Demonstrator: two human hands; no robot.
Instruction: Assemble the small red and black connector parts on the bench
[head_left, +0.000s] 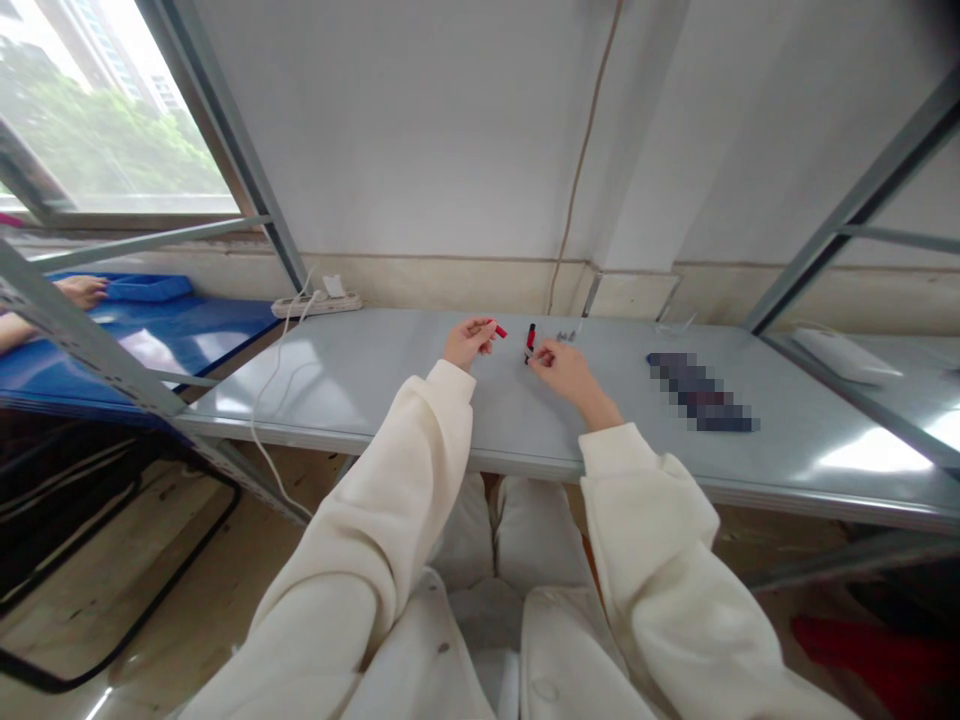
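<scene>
Left hand (469, 343), fingers pinched on a red cap (500, 331), right hand (566, 368), fingers closed on a red-and-black pen (530, 340)

pixelated strip (701, 392) right of right hand (566, 368)

My grey metal shelf (360, 385) carries a white power strip (315, 305) at the back, small silvery pieces (567, 336) beyond my hands, and a pixelated dark strip (701, 392) to my right.
</scene>
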